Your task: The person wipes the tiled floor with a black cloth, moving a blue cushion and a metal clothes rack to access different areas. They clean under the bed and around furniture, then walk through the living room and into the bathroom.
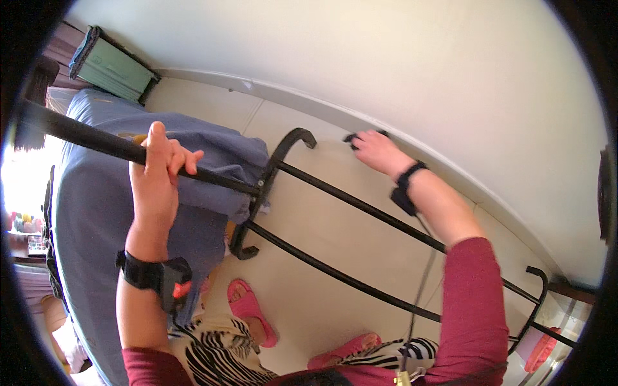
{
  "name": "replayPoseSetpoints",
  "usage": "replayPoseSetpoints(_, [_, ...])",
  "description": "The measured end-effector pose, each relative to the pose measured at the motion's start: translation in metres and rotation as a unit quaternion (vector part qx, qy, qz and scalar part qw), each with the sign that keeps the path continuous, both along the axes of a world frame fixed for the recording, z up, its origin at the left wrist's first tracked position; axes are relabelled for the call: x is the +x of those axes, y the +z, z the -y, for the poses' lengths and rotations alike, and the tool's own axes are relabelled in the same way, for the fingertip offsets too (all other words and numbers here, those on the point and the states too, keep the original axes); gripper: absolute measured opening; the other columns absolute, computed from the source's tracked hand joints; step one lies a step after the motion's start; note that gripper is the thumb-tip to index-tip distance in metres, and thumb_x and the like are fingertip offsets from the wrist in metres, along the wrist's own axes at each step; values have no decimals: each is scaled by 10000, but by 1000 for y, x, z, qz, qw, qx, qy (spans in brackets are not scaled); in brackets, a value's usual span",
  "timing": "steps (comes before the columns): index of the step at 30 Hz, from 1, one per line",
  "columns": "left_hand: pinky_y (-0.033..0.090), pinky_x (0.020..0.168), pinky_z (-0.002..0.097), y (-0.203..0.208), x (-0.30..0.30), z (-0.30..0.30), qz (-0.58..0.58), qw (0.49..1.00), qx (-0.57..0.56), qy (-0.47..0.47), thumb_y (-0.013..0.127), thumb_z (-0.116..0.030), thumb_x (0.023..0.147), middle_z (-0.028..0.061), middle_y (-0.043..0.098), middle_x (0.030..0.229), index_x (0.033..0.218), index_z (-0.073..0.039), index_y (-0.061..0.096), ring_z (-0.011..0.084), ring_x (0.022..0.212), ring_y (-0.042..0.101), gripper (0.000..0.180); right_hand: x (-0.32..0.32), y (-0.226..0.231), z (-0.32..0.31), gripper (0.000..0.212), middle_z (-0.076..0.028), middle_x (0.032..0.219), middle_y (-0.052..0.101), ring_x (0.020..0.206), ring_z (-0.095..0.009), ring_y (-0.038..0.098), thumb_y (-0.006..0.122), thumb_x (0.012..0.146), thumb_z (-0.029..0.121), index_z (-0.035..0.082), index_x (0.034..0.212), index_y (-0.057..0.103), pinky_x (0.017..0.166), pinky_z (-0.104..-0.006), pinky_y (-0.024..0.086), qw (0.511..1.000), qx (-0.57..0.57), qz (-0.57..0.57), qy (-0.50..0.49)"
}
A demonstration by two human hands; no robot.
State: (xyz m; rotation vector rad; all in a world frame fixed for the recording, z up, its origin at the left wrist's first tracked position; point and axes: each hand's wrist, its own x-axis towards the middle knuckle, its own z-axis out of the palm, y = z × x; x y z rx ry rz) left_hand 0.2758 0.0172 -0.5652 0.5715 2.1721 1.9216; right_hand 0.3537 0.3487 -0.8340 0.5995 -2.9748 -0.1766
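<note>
Pole (90, 132) at your left hand (156, 172), dark piece (351, 139) in your right hand (378, 151)!

Nearest, between nine and ten o'clock: your left fingers curl at the black pole, thumb pointing up, though I cannot tell whether they clamp it. Black straps (145, 271) ring both wrists. That pole meets the black metal rack (347, 199), whose twin bars slant from the centre out toward four. Blue cover (96, 244) spreads at nine, beneath the pole. Down on the pale floor (360, 257), pink slippers (246, 306) at seven and just before six. Over at two, your right fingers close together on the dark piece, just beside the foot of the white wall (450, 77). Farthest, at ten, a green box (119, 67).
</note>
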Motion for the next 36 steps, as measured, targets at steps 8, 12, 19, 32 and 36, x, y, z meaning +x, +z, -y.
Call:
replayPoseSetpoints(8, [476,732,359,-2,0,1,-3,1000,-17,1,411,-383,960,-10,364,521,601,-92,366,129,522,465,465,2,-2,-26,130,-9,912,571,968,-192,473,568,707,147,110,752,684,918,-330,357,989,117,-88,0])
replayPoseSetpoints(12, [468,725,354,-1,0,1,-5,1000,-19,-19,402,-382,963,-8,372,517,581,-87,361,130,518,458,484,30,-7,-38,112,-2,875,558,963,-179,466,569,676,147,125,702,676,904,-320,340,991,123,-39,-42])
replayPoseSetpoints(19, [474,745,384,2,1,0,-11,999,-29,-34,371,-374,972,-9,341,544,605,-118,324,142,550,447,449,-28,-19,-13,91,22,839,544,962,-159,471,561,679,156,138,650,646,890,-312,344,991,59,-117,-23])
replayPoseSetpoints(32, [471,720,359,1,0,1,-18,998,-33,-43,379,-373,969,-3,380,521,571,-86,376,128,520,472,491,-68,-15,25,149,-17,963,612,1064,-197,465,560,701,166,134,759,693,987,-345,303,987,119,-112,-1])
replayPoseSetpoints(36, [473,727,366,1,-1,2,-25,998,-29,-49,367,-365,973,3,385,518,569,-90,367,132,520,474,489,-89,-25,18,172,19,1046,586,1160,-178,408,551,716,163,132,792,702,1097,-351,192,980,167,-107,-5])
